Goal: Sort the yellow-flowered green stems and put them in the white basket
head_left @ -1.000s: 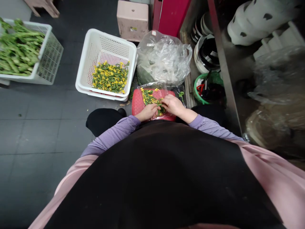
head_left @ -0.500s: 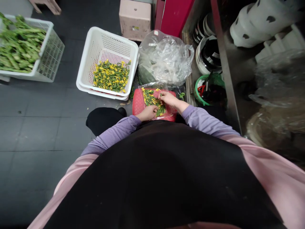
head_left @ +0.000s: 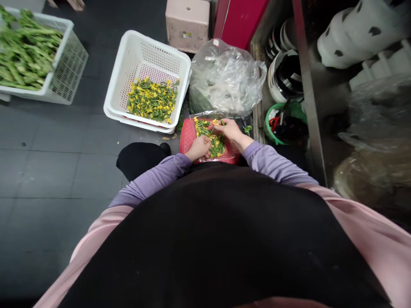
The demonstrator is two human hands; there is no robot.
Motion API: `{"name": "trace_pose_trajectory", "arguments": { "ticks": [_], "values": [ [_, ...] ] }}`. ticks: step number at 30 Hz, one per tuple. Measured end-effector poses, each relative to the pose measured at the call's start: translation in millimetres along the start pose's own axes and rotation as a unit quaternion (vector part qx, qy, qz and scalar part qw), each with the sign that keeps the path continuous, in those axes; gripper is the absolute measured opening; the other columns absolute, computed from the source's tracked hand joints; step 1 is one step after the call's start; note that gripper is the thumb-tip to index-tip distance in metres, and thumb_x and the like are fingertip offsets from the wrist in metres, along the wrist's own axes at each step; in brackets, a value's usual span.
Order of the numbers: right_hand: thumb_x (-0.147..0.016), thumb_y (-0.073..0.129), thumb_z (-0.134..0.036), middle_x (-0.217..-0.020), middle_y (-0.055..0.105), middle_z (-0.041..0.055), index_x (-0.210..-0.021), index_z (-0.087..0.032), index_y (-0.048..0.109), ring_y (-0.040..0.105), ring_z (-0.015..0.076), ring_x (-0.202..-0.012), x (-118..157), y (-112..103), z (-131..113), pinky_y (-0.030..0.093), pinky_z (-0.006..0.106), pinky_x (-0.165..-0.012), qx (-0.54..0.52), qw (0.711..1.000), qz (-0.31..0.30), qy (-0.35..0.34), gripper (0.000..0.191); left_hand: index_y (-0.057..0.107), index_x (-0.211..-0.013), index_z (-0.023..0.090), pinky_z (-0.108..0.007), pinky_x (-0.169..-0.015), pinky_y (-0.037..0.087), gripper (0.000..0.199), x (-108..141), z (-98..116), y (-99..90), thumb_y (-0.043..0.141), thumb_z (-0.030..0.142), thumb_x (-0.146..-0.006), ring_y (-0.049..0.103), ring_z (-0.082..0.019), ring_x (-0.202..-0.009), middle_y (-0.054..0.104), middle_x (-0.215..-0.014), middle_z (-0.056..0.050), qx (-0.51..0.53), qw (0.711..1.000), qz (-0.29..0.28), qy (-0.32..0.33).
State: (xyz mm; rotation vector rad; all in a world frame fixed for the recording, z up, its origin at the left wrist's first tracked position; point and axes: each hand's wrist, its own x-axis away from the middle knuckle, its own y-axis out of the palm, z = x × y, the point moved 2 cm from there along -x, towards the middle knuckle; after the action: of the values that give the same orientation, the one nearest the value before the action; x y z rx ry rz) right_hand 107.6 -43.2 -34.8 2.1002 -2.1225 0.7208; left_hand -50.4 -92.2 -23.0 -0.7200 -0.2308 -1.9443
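The green stems with yellow flowers (head_left: 217, 144) lie in a clear plastic tray (head_left: 205, 160). The tray sits on a flat red thing (head_left: 187, 133), close to the person's dark apron (head_left: 208, 231). Both hands are over the tray and hide some of the stems.

The left hand (head_left: 198, 148) is at the left side of the tray, with its fingers curled in to a small gap. I cannot tell if it has a stem in it. The right hand (head_left: 232, 130) is at the right side, a bit farther away. Its thumb and fingers are pinched almost together, with a little green piece (head_left: 222, 122) at the tips.

Just past the tray is a big, crinkly clear bag (head_left: 228, 79). It fills the space between the white basket (head_left: 111, 100) on the left and the dark and white tubs (head_left: 288, 76) on the right. More stems with yellow flowers (head_left: 153, 100) are in the white basket. A pink stool (head_left: 187, 26) stands behind the bag, on its far left side. A green basket (head_left: 269, 130) with dark and red things in it is to the right of the tray, beside a long metal edge (head_left: 308, 92). Far to the left, another basket (head_left: 68, 70) is full of thick green stalks (head_left: 27, 53).
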Motion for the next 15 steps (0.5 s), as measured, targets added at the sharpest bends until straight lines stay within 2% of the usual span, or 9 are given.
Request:
{"name": "trace_pose_trajectory", "arguments": {
  "ticks": [3, 5, 7, 10, 13, 15],
  "values": [
    [-0.07, 0.082, -0.026, -0.059, 0.055, -0.0057, -0.065, -0.02, 0.05, 0.044, 0.0075, -0.052, 22.9, -12.5, -11.1, 0.037, 0.022, -0.053, -0.056, 0.998, 0.012, 0.031, 0.033, 0.05, -0.095, 0.019, -0.019, -0.048, 0.045, 0.005, -0.7, 3.9, 0.9, 0.052, 0.019, -0.099, 0.057, -0.008, -0.044, 0.056, -0.061, 0.007, 0.032, 0.999, 0.015, 0.009],
    [-0.072, 0.083, -0.028, -0.055, 0.049, -0.0076, -0.063, -0.02, 0.047, 0.035, 0.0056, -0.046, 33.9, -13.8, -13.9, 0.029, 0.022, -0.047, -0.072, 0.996, 0.006, 0.043, 0.038, 0.051, -0.087, 0.018, -0.018, -0.047, 0.044, 0.014, -0.5, 4.9, 2.8, 0.05, 0.02, -0.101, 0.056, -0.007, -0.043, 0.055, -0.058, 0.007, 0.018, 0.999, -0.016, 0.025],
    [-0.077, 0.081, -0.024, -0.053, 0.046, -0.0084, -0.064, -0.02, 0.048, 0.032, 0.005, -0.043, 40.6, -11.8, -13.1, 0.025, 0.021, -0.044, -0.095, 0.994, -0.002, 0.047, 0.036, 0.053, -0.081, 0.017, -0.018, -0.045, 0.042, 0.022, -0.7, 3.3, 4.2, 0.047, 0.019, -0.102, 0.054, -0.006, -0.042, 0.055, -0.058, 0.005, 0.007, 0.998, -0.043, 0.04],
    [-0.085, 0.072, -0.016, -0.053, 0.046, -0.008, -0.069, -0.019, 0.052, 0.037, 0.0056, -0.043, 45.7, -5.9, -7.5, 0.03, 0.019, -0.043, -0.153, 0.986, -0.009, 0.071, 0.026, 0.058, -0.082, 0.015, -0.018, -0.044, 0.041, 0.023, -0.5, 0.0, 5.4, 0.045, 0.016, -0.101, 0.053, -0.006, -0.041, 0.058, -0.059, 0.005, 0.018, 0.996, -0.07, 0.048],
    [-0.093, 0.064, -0.016, -0.057, 0.053, -0.0046, -0.074, -0.018, 0.054, 0.047, 0.0081, -0.046, 51.6, 3.6, -1.9, 0.04, 0.019, -0.046, -0.204, 0.968, -0.048, 0.139, 0.021, 0.06, -0.078, 0.014, -0.018, -0.044, 0.04, 0.025, 4.2, 1.5, 6.6, 0.046, 0.012, -0.099, 0.051, -0.006, -0.04, 0.055, -0.052, 0.005, 0.001, 0.993, -0.108, 0.053],
    [-0.094, 0.061, -0.015, -0.059, 0.057, -0.0031, -0.077, -0.018, 0.055, 0.051, 0.0093, -0.047, 55.5, 9.6, -0.9, 0.043, 0.02, -0.045, -0.212, 0.959, -0.066, 0.177, 0.019, 0.061, -0.074, 0.014, -0.017, -0.043, 0.038, 0.027, 8.8, 4.9, 6.6, 0.045, 0.009, -0.096, 0.049, -0.005, -0.038, 0.054, -0.05, 0.005, -0.013, 0.991, -0.119, 0.061]
  ]
}}
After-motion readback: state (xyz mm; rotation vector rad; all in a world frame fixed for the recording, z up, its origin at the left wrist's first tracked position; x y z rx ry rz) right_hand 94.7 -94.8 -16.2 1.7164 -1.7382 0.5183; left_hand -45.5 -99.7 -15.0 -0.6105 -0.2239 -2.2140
